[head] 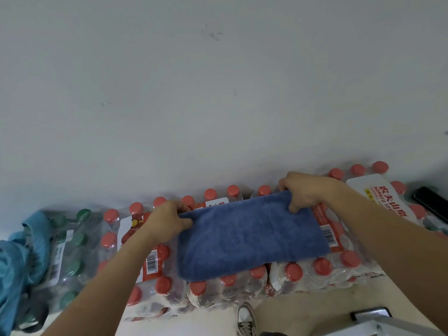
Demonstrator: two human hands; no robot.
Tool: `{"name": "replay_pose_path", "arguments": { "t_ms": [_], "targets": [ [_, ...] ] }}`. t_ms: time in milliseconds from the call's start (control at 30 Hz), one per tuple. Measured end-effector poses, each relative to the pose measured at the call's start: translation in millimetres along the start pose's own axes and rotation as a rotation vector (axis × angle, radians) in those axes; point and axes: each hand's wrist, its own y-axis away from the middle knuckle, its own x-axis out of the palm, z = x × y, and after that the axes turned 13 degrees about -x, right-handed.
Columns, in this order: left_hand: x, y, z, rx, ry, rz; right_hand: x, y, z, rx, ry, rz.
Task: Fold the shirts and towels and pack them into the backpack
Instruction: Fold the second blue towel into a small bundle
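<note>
The left grip pinches the far left corner of a blue towel, thumb on top and fingers curled under the edge. The right grip grasps the far right corner the same way. The towel stretches between the two grips and lies flat, its near part resting on shrink-wrapped packs of red-capped bottles under and around both grips. Left of the left grip sits a pack of green-capped bottles with a light blue cloth bunched against it. Well right of the right grip, a dark phone lies on the packs. A shoe shows on the floor below the towel.
</note>
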Motion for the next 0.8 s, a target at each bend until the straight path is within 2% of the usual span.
{"name": "replay_pose_path", "arguments": {
  "t_ms": [100, 233, 300, 367, 500, 567, 633, 800],
  "targets": [
    [3, 2, -1, 0.008, -0.001, -0.03, 2, 2, -1, 0.002, -0.079, -0.031],
    [2, 4, -1, 0.005, 0.029, -0.004, -1, 4, -4, 0.015, -0.14, 0.038],
    [-2, 8, -3, 0.025, 0.038, -0.013, -3, 6, -9, -0.008, -0.189, 0.0],
    [-10, 16, -9, 0.07, 0.095, -0.121, -13, 16, -13, -0.046, -0.245, -0.159],
    [-44, 42, -25, 0.241, 0.276, -0.503, -43, 56, -11, -0.152, -0.458, -0.656],
    [-51, 53, -25, 0.44, 0.18, -0.636, -40, 74, -8, -0.162, -0.323, -0.831],
    [-41, 60, -18, 0.568, 0.011, -0.645, -18, 81, -4, -0.177, -0.109, -0.91],
    [22, 51, 19, 0.704, -0.343, -0.395, 75, 79, -3, -0.222, 0.171, -0.791]
  ]
}}
